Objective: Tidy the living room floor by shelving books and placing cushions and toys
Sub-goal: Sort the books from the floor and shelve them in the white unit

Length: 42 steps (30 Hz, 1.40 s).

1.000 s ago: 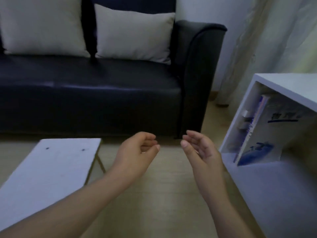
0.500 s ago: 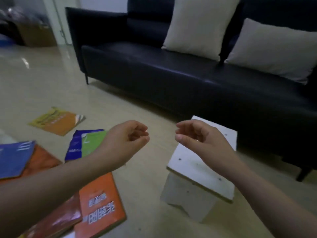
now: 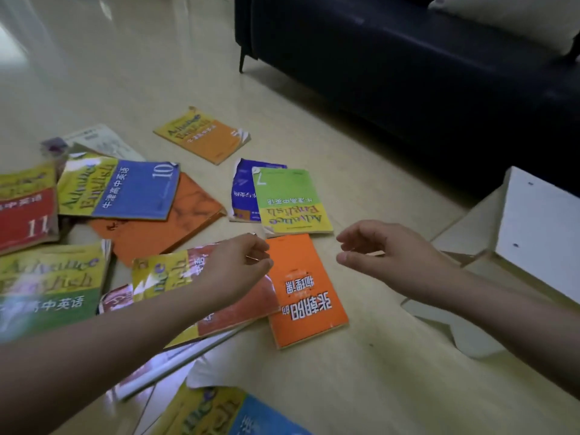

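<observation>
Several books lie scattered on the tiled floor. An orange book (image 3: 306,290) lies flat between my hands, with a green and yellow book (image 3: 290,199) just beyond it and a yellow-orange book (image 3: 204,135) farther off. A blue book marked 10 (image 3: 125,189) overlaps an orange one at the left. My left hand (image 3: 238,268) hovers over the orange book's left edge, fingers loosely curled and empty. At the same height to the right, my right hand (image 3: 386,249) is also loosely curled and empty. A pale cushion (image 3: 514,17) sits on the sofa.
A dark sofa (image 3: 408,58) runs along the top right, one thin leg on the floor. A low white stool (image 3: 539,233) stands at the right, close to my right forearm. More books fill the left side and the bottom edge.
My view has swung left and down, from the sofa and white shelf to the books on the floor. Both hands stay empty and now hang lower, over the orange book.
</observation>
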Each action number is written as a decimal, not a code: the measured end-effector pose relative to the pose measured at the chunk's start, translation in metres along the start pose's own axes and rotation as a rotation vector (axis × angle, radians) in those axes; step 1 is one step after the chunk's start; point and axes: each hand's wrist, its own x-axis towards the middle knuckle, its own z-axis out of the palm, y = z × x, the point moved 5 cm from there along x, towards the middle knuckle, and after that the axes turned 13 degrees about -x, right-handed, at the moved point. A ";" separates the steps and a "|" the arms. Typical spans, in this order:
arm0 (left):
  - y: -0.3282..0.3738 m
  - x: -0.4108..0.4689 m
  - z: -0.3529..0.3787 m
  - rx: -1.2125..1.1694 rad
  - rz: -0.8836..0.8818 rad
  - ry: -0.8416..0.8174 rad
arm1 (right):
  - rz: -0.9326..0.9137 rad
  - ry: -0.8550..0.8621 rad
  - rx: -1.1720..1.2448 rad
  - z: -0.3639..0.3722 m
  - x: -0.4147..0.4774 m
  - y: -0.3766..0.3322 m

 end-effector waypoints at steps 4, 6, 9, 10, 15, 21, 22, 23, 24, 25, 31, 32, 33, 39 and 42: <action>-0.032 0.004 -0.011 0.083 -0.042 0.000 | -0.003 -0.162 -0.164 0.028 0.012 -0.008; -0.041 0.003 -0.010 0.122 -0.036 -0.023 | -0.037 -0.216 -0.221 0.043 0.019 -0.013; -0.050 -0.001 -0.013 0.162 -0.024 -0.073 | -0.128 -0.274 -0.320 0.071 0.042 -0.025; -0.057 -0.001 -0.018 0.171 -0.023 -0.068 | -0.165 -0.295 -0.352 0.083 0.054 -0.029; -0.091 -0.016 -0.042 0.263 -0.094 -0.066 | -0.317 -0.237 -0.453 0.131 0.092 -0.046; -0.107 -0.035 -0.046 0.237 -0.229 -0.007 | -0.434 -0.349 -0.520 0.171 0.090 -0.042; -0.108 -0.037 -0.044 0.228 -0.229 -0.011 | -0.444 -0.340 -0.522 0.175 0.090 -0.042; -0.110 -0.040 -0.042 0.225 -0.229 -0.021 | -0.469 -0.341 -0.544 0.181 0.089 -0.041; -0.112 -0.044 -0.040 0.220 -0.231 -0.031 | -0.515 -0.353 -0.585 0.189 0.087 -0.041; -0.115 -0.048 -0.039 0.216 -0.240 -0.037 | -0.564 -0.366 -0.624 0.196 0.085 -0.040; -0.133 -0.067 -0.044 0.203 -0.335 0.046 | -0.677 -0.339 -0.728 0.219 0.088 -0.036; -0.138 -0.070 -0.042 0.191 -0.367 0.065 | -0.712 -0.337 -0.751 0.223 0.091 -0.036; -0.141 -0.071 -0.039 0.178 -0.388 0.061 | -0.727 -0.332 -0.774 0.223 0.092 -0.034; -0.144 -0.065 -0.028 0.160 -0.440 0.067 | -0.813 -0.293 -0.707 0.212 0.102 -0.032; -0.153 -0.059 -0.027 -0.134 -0.595 0.214 | -0.776 -0.266 -0.568 0.197 0.108 -0.026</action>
